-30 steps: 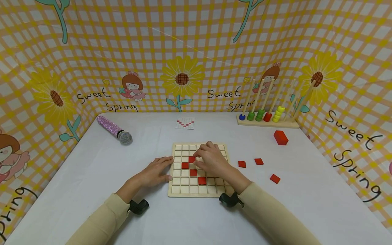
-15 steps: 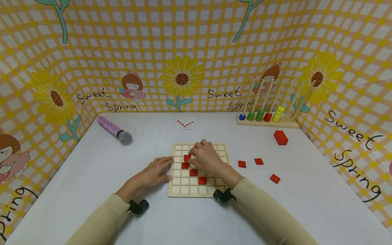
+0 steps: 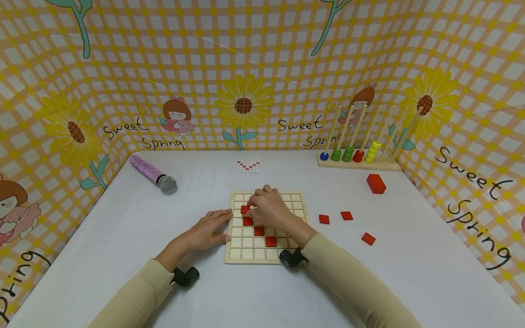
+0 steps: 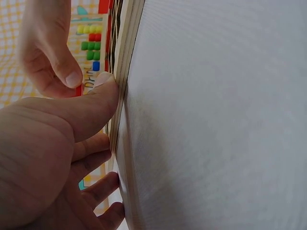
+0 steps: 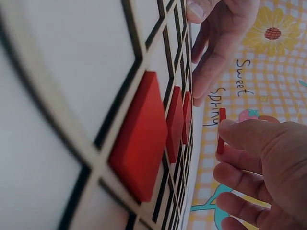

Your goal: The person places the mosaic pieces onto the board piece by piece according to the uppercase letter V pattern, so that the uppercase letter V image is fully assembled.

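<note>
A wooden grid board (image 3: 242,253) lies flat on the white table. Thumb and index finger of my right hand (image 3: 270,210) pinch a square red tile (image 3: 244,209) over the upper left of the board; the right wrist view shows this tile raised above the grid. Three more red tiles run diagonally in the grid: an upper one (image 3: 248,222), a middle one (image 3: 259,231) and a lower one (image 3: 270,242). My left hand (image 3: 207,231) rests at the board's left edge, its thumb and fingertips against the rim.
Right of the board lie three loose red tiles, one (image 3: 324,219) nearest it. Behind them are a red block (image 3: 376,184) and a bead abacus (image 3: 358,164). A small pattern card (image 3: 248,165) lies at the back, and a glittery microphone (image 3: 151,173) at the back left.
My right hand has moved left across the board, carrying the pinched red tile to the upper left of the grid. My left hand has stayed at the board's edge.
</note>
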The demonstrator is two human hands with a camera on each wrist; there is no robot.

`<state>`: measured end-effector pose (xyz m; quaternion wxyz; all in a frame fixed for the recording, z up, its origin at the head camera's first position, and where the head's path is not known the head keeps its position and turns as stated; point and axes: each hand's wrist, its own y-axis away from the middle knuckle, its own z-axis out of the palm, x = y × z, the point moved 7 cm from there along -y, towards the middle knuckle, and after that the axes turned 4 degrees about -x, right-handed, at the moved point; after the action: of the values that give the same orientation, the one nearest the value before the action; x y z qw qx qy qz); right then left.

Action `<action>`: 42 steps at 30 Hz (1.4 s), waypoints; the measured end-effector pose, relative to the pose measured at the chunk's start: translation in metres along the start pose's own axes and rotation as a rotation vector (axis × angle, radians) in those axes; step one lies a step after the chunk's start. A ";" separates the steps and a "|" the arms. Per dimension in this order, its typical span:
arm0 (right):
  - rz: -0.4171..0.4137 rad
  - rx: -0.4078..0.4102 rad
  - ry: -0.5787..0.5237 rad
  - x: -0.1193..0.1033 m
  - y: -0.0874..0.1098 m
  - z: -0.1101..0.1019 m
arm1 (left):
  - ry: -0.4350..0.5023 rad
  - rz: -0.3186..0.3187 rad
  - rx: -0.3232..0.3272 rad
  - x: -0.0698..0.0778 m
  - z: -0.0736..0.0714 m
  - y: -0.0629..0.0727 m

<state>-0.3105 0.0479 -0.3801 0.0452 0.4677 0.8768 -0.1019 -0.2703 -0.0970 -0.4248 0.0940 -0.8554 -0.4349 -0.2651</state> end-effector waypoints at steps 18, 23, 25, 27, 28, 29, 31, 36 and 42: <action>0.000 -0.049 -0.009 -0.005 -0.014 0.010 | 0.016 -0.036 -0.021 -0.001 0.002 -0.002; 0.003 -0.070 -0.008 -0.005 -0.016 0.013 | 0.010 -0.029 -0.021 -0.002 0.003 -0.002; 0.004 -0.077 -0.011 -0.004 -0.017 0.014 | 0.012 -0.030 -0.021 -0.002 0.002 -0.002; 0.004 -0.083 -0.013 -0.004 -0.018 0.016 | 0.014 -0.031 -0.021 -0.002 0.002 -0.002; 0.003 -0.086 -0.014 -0.004 -0.019 0.017 | 0.015 -0.032 -0.021 -0.002 0.002 -0.002; 0.003 -0.090 -0.019 -0.004 -0.019 0.017 | 0.015 -0.032 -0.021 -0.002 0.002 -0.002; 0.001 -0.097 -0.020 -0.004 -0.020 0.019 | 0.018 -0.031 -0.021 -0.002 0.002 -0.002; -0.003 -0.116 -0.015 -0.005 -0.022 0.021 | 0.019 -0.030 -0.023 -0.001 0.002 -0.002; 0.003 -0.130 -0.024 -0.004 -0.024 0.025 | 0.019 -0.034 -0.024 -0.002 0.001 -0.002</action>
<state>-0.3285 0.0262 -0.4002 0.0863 0.4640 0.8802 -0.0501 -0.2722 -0.0966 -0.4272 0.0832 -0.8465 -0.4452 -0.2799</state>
